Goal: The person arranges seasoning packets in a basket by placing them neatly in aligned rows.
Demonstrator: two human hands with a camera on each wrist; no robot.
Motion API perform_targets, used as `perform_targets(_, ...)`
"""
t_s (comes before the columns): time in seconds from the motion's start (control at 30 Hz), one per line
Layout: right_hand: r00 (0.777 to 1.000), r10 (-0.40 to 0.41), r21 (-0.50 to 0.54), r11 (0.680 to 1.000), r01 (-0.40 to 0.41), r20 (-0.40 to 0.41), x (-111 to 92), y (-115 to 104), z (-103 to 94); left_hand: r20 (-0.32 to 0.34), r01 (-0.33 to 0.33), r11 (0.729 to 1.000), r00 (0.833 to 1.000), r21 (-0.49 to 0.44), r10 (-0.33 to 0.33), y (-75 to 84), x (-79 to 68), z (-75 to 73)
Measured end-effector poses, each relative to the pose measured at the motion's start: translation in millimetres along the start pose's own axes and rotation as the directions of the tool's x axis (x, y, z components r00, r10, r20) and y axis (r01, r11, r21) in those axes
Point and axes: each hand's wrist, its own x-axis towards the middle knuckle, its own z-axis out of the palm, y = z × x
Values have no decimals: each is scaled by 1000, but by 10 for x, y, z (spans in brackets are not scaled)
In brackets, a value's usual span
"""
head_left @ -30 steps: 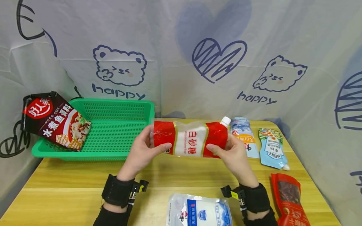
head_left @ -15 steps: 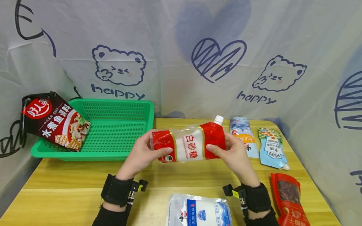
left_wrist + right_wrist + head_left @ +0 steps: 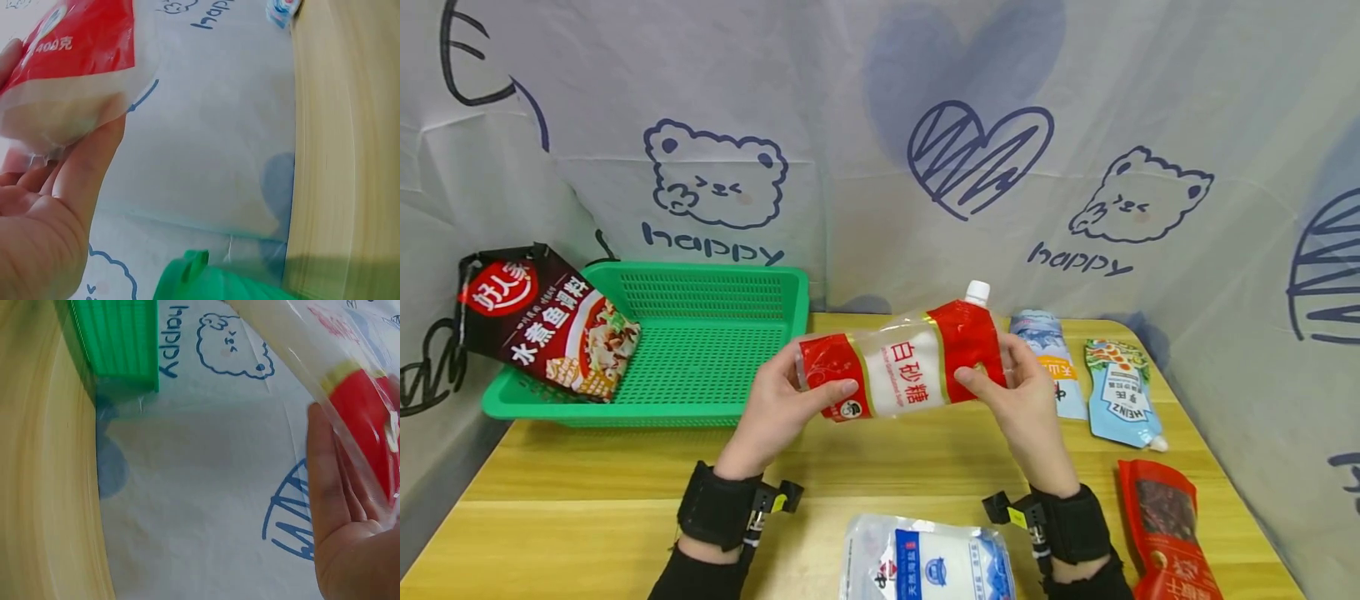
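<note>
Both hands hold a red and white bag of white granulated sugar [image 3: 898, 367] above the table, its printed front toward the head camera. A white screw cap [image 3: 977, 292] sticks up at its upper right corner. My left hand [image 3: 782, 400] grips the bottom end, thumb on the front and fingers behind. At the spout end, my right hand [image 3: 1018, 392] pinches the bag the same way. In the left wrist view the sugar bag [image 3: 75, 50] lies across the fingers; in the right wrist view its clear edge [image 3: 331, 412] rests against the palm side.
A green basket [image 3: 715, 412] stands at the back left, with a dark seasoning packet [image 3: 550, 321] leaning in it. Rightward lie a blue-white pouch [image 3: 1052, 358], a Heinz pouch [image 3: 1123, 396] and a red snack bag [image 3: 1165, 525]. A salt bag [image 3: 928, 558] lies at the front.
The sugar bag dips, then rises a little again, and its spout end tilts upward so the cap points more upright. Both hands keep their grip. Nothing else has moved.
</note>
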Motion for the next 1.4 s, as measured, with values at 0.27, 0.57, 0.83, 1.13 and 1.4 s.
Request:
perform_targets(0.27,998,-69,192,979,64,15,-16,32,98,-80,-24,996,997,-90,17,8,-19,78)
perform_targets(0.57,986,-113,260,962,78,122,-77,98,299,-137,-67,987,990,-147,47,-34,10,170)
perform_targets(0.83,985,-123,258,962,87,125,-117,138,400,-133,-53,988,991,-145,34,-37,2,239)
perform_targets(1.13,985,-127,288,953,90,114,-109,136,408,-117,-46,987,993,-154,28,-52,7,252)
perform_targets(1.4,982,-170,270,952,142,83,-123,137,368,-12,1,987,1000,-162,-2,-44,15,178)
